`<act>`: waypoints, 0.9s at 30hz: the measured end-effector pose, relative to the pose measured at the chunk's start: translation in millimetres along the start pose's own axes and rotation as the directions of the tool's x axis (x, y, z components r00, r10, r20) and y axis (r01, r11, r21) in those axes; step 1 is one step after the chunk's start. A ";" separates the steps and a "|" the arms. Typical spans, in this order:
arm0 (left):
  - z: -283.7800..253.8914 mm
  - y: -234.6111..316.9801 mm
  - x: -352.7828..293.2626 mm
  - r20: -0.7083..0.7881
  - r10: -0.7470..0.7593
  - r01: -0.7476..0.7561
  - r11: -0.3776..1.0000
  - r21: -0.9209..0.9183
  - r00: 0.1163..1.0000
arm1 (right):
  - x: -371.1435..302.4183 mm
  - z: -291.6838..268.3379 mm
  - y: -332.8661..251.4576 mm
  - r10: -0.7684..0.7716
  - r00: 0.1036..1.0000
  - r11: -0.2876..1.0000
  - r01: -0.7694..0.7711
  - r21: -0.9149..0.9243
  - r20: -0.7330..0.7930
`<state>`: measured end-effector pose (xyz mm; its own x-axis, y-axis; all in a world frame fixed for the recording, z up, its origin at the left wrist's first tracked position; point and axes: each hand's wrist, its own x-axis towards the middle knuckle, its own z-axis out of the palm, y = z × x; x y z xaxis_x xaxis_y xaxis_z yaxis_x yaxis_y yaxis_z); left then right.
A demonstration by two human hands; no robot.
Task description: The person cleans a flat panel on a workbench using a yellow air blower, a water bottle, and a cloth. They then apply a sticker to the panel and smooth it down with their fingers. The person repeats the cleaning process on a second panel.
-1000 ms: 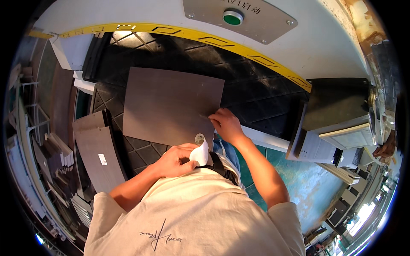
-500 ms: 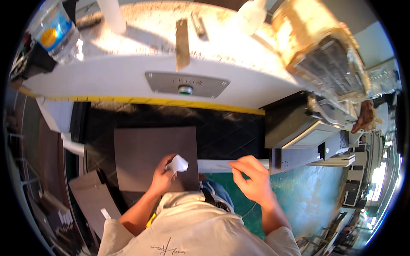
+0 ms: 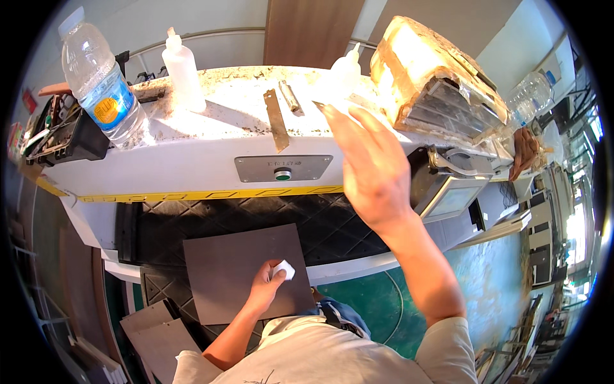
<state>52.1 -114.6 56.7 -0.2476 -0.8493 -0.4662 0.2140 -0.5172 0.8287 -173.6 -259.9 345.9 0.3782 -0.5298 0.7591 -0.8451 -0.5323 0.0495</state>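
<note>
A crumpled white wad (image 3: 283, 271), paper or cloth, is closed in my left hand (image 3: 268, 285), thumb on top. That hand is over a flat dark brown panel (image 3: 240, 262) lying on the black quilted surface. My right hand (image 3: 377, 169) is stretched forward over the white ledge, palm down. At its fingertips shows the end of a thin dark strip (image 3: 318, 104); the rest of it and my thumb are hidden. Left of these fingertips lie a small metal cylinder (image 3: 289, 96) and a flat metal strip (image 3: 277, 120) overhanging the ledge edge.
White squeeze bottles (image 3: 183, 73) and a clear water bottle (image 3: 105, 89) stand on the ledge (image 3: 224, 109). A black tool bin (image 3: 77, 137) is at left, a tape-wrapped box (image 3: 441, 83) at right. A metal plate with a green button (image 3: 282, 173) is on the front face.
My right hand has gone from beside the panel forward and up over the ledge. My left hand still holds the white wad. The view has tilted up, showing more of the ledge and wall.
</note>
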 end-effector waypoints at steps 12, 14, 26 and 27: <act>17.2 45.6 -3.1 0.157 -0.053 0.103 0.939 -0.329 0.986 | -134.2 -20.0 -99.9 0.205 0.960 0.914 -0.257 0.315 0.189; 26.5 31.7 3.1 0.308 -0.047 0.175 0.898 -0.404 0.950 | -177.6 -11.3 -124.7 0.185 0.938 0.864 -0.297 0.406 0.293; 194.5 -38.6 -72.6 0.675 -0.046 0.441 0.789 -0.428 0.737 | -306.5 -83.4 -143.9 0.322 0.934 0.926 -0.345 0.156 0.152; 206.3 -41.8 -83.2 0.694 -0.048 0.448 0.795 -0.408 0.718 | -314.7 -96.0 -140.2 0.334 0.932 0.927 -0.352 0.127 0.141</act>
<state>-131.1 -0.5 124.8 -0.8442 -0.5118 -0.1594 0.4451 -0.8349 0.3238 -210.4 44.9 162.4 0.1230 -0.7648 0.6324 -0.8687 -0.3911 -0.3039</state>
